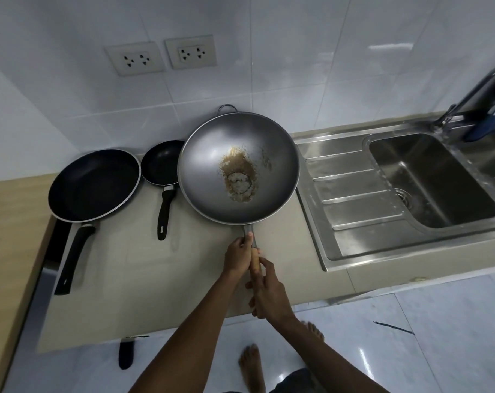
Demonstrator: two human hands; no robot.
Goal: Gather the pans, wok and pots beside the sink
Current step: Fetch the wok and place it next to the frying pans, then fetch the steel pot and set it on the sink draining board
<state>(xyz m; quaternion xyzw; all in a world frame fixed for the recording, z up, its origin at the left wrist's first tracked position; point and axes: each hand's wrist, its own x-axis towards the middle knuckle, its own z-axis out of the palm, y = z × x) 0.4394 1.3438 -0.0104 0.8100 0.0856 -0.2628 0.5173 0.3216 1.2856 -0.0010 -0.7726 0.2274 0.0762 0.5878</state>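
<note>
Both hands gripping wok [238, 165] handle, left hand [238, 258] ahead, right hand [267, 293] seemingly behind.

Head-worn view, steeply down onto counter [144, 279].

Grey wok [238, 167] with a brown, ring-marked residue patch and a tan wooden handle [255, 260]. Two black pans [94, 185] [161, 162] with pale rims and black handles. Beige counter [144, 279]; silver ribbed drainboard [351, 194]; white tiled wall [269, 52]; white sockets [161, 56].
</note>
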